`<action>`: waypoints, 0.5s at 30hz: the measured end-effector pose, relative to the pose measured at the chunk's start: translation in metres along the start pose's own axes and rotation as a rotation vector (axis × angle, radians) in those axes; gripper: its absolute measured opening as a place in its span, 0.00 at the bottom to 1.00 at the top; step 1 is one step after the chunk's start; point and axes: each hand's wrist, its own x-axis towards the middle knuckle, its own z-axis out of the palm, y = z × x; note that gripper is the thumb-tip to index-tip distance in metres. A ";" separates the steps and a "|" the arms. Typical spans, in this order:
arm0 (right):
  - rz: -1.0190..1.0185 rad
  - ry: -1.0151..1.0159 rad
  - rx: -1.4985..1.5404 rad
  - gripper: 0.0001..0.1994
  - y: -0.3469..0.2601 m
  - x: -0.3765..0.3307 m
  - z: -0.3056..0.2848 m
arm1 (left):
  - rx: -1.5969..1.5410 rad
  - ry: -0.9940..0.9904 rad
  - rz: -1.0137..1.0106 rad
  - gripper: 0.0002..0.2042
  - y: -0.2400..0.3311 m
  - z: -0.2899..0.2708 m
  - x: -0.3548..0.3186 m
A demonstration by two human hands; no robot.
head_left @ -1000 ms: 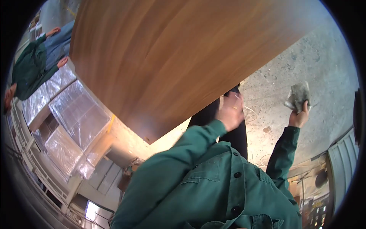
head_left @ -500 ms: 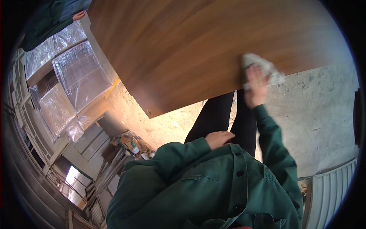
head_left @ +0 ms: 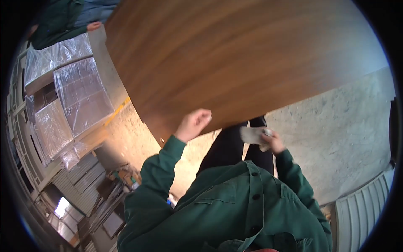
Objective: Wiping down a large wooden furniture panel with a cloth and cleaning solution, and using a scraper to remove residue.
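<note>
Clutched in the right hand (head_left: 273,142): one crumpled pale grey cloth (head_left: 253,135), bunched in closed fingers and held just below the near edge of the large wood-grain brown panel (head_left: 235,63), apparently not touching it. Left hand (head_left: 193,124): fingers curled loosely, resting against the panel's lower edge near its corner; whether it gripped the edge or merely steadied it could not be told, and it held nothing loose.

Item, panel: smooth, glossy, filling the upper middle of the view, tilted overhead of the person. No smears or dust could be made out on its face, though the picture was too soft to judge; wiping appeared paused, with the cloth off the surface, and how much of the face remained to be gone over could not be read.

Pose: left forearm in dark green work-jacket sleeve (head_left: 157,168) raised steeply to the edge; right arm bent at the elbow, hand drawn in near the dark trousers (head_left: 226,147).

Surroundings: rough grey concrete floor (head_left: 336,138); stacks of boards wrapped in clear plastic film (head_left: 79,92) at left; another person in green (head_left: 58,21) at top left, well apart.
</note>
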 end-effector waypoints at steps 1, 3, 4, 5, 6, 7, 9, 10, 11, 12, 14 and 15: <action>-0.212 0.245 -0.058 0.12 -0.003 -0.017 -0.006 | -0.051 0.110 0.065 0.10 -0.018 -0.014 0.029; -0.299 0.381 0.022 0.10 -0.008 -0.047 -0.037 | -0.225 0.175 0.034 0.10 0.003 -0.037 0.080; -0.360 0.439 0.005 0.10 -0.015 -0.055 -0.037 | -0.016 0.286 0.130 0.11 -0.003 -0.052 0.101; -0.416 0.513 -0.010 0.10 -0.022 -0.062 -0.041 | 0.274 0.416 0.288 0.13 0.004 -0.050 0.117; -0.491 0.602 0.039 0.10 -0.034 -0.067 -0.033 | 0.565 0.551 0.442 0.14 0.012 -0.044 0.128; -0.494 0.683 0.093 0.09 -0.033 -0.076 -0.042 | 0.593 0.484 0.583 0.16 0.023 -0.023 0.132; -0.533 0.802 0.242 0.10 -0.033 -0.084 -0.049 | 0.779 0.157 0.651 0.19 0.022 0.031 0.123; -0.539 0.809 0.234 0.10 -0.032 -0.085 -0.046 | 0.949 0.201 0.728 0.22 -0.002 0.066 0.108; -0.552 0.857 0.273 0.10 -0.032 -0.086 -0.043 | 1.044 0.147 0.788 0.26 -0.022 0.095 0.092; -0.566 0.889 0.310 0.09 -0.036 -0.085 -0.039 | 0.972 0.122 0.857 0.30 -0.055 0.119 0.077; -0.542 0.912 0.227 0.10 -0.027 -0.100 -0.036 | 1.127 -0.295 0.607 0.35 -0.054 0.161 0.051; -0.530 0.815 0.175 0.10 -0.032 -0.081 -0.022 | 1.613 -0.080 0.912 0.35 -0.141 0.189 0.051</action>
